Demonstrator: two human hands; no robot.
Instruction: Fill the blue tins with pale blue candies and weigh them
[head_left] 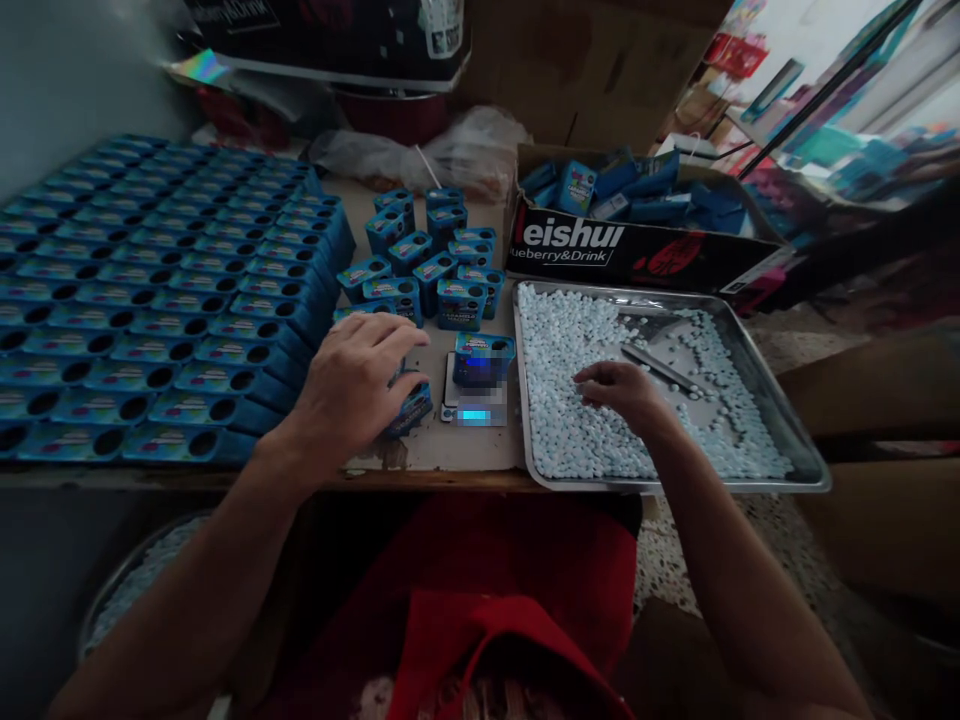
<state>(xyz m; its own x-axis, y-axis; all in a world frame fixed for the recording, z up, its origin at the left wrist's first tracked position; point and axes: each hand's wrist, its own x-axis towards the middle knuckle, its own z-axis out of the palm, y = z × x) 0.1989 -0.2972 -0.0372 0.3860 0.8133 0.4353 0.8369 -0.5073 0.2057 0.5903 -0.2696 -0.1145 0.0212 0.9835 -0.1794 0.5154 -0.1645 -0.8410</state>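
Observation:
My left hand (360, 370) is curved over small blue caramel boxes on the table, thumb and index finger apart. Just below its thumb leans one blue box (411, 408), partly hidden by the hand. To the right, another blue box (480, 350) sits on a small digital scale (474, 413) with a lit display; the reading is blurred. My right hand (619, 388) is over the metal tray (675, 485), its fingertips pinched together at the pale blue candies (570, 350). Whatever lies between those fingertips is too small to make out. Beside that hand a flat metal bar (664, 370) rests among the candies.
Rows of blue boxes with round top holes (165, 300) cover the left side. Several loose boxes (411, 250) stand behind the scale. A black carton (637, 245) full of blue boxes sits behind the tray. Below left is a round container (112, 580) of candies.

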